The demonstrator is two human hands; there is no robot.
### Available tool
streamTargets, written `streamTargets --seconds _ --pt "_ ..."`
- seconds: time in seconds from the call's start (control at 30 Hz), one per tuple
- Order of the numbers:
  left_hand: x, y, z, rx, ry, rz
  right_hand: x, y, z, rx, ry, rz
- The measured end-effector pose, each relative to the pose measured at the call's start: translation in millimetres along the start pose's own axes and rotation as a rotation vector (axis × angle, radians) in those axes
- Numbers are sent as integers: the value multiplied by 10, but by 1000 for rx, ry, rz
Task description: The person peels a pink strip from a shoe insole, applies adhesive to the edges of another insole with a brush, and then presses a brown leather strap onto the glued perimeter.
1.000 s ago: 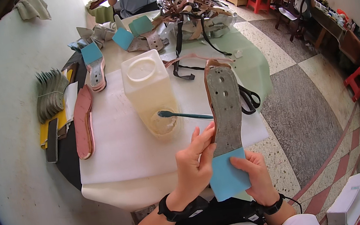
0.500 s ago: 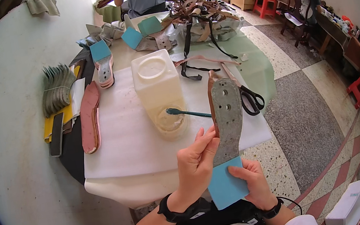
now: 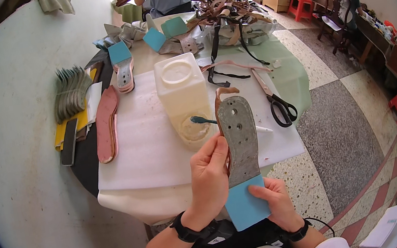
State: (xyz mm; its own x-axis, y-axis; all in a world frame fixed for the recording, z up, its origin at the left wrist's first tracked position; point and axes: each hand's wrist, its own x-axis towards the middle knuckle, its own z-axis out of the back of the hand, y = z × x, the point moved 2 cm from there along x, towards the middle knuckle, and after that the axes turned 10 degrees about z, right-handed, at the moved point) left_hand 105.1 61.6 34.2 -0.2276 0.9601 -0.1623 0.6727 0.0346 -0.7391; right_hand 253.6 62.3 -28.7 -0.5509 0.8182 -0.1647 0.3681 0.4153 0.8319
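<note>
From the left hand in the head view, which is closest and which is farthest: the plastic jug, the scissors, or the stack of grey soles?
From the left hand:
1. Plastic jug, just beyond the hand, mid-table.
2. Scissors, up and to the right, on the table's right side.
3. Stack of grey soles, far left edge of the table.

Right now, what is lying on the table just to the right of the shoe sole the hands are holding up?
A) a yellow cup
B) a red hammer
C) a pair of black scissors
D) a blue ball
C: a pair of black scissors lies on the table, just right of the grey shoe sole that the left hand and right hand hold up.
</note>
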Motion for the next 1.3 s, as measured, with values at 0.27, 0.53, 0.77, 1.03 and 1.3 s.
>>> streamTargets --seconds 0.27,0.53,0.77,1.03,1.3 --pt "7 55 6 576 -196 -323 33 -11 -14 -13 9 -8" --pt "81 76 99 762 -147 -441 52 -23 -14 30 -18 -22" --pt "81 156 170 804 -34 -420 79 -58 0 74 -46 6" --pt "38 -18 186 599 5 -268 56 40 -13 103 4 -14" --pt "133 -213 156 410 -66 -183 68 -99 55 -6 31 -10"
